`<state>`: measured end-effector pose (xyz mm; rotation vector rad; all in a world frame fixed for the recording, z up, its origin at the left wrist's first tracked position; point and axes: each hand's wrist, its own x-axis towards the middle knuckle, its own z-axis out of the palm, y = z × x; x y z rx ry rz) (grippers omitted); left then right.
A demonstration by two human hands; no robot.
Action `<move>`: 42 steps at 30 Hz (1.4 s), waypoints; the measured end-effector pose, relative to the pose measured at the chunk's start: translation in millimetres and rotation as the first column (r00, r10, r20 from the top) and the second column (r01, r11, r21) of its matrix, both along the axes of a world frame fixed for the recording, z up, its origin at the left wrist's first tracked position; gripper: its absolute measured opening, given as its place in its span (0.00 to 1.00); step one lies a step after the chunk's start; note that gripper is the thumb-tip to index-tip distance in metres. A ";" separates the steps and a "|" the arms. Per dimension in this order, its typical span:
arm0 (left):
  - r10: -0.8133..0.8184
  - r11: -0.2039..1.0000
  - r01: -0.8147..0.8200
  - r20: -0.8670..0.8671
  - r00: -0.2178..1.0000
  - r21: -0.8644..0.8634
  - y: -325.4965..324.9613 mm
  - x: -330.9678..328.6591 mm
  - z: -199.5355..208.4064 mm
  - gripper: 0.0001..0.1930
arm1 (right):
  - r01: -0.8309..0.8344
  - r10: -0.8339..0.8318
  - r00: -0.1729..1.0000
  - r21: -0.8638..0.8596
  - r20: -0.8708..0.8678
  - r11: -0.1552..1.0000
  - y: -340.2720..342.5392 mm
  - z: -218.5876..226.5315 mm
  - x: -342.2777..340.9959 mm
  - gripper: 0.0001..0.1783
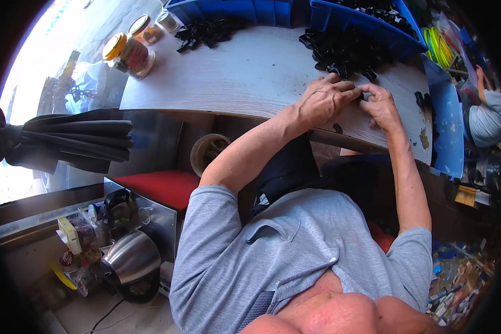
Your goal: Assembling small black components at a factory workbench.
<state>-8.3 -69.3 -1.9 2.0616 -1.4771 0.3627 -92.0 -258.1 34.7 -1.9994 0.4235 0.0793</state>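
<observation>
At the table's near right, my two hands meet over a small black part (365, 97). My right hand (382, 107) pinches it between thumb and fingers. My left hand (327, 101) has its fingers curled against the same part from the left; its fingertips are partly hidden. Most of the part is covered by my fingers, so its exact shape does not show. Just beyond my hands lies a heap of similar black pieces (345, 50). A smaller heap of black pieces (206, 33) sits farther left on the white table (239, 72).
Blue bins (250, 12) line the table's far edge; the right one holds more pieces. Lidded jars (129, 54) stand at the far left. A blue panel (450, 122) borders the right side. Lower left are a kettle (132, 257) and a red-topped cabinet (160, 186). Another person (484, 117) is far right.
</observation>
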 end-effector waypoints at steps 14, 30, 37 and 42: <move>0.128 0.989 -0.125 -0.037 0.991 0.081 13.6 -17.4 -2.5 0.23 | -0.021 0.021 1.000 -0.029 0.008 0.999 4.4 -1.6 -0.9 0.17; 0.883 0.468 -0.879 0.082 0.462 -0.089 183.8 164.0 -17.1 0.12 | 0.550 -0.599 0.797 0.310 0.083 0.775 -85.7 0.4 -28.6 0.17; 0.708 0.693 -0.721 0.191 0.680 -0.003 160.8 117.9 -12.0 0.16 | 0.750 -0.795 0.588 0.266 0.152 0.606 -107.3 -2.9 -31.3 0.20; 0.662 0.740 -0.672 0.144 0.736 0.031 155.2 90.5 -12.1 0.22 | 0.527 -0.550 0.828 0.186 0.106 0.829 -71.5 -5.7 -4.4 0.24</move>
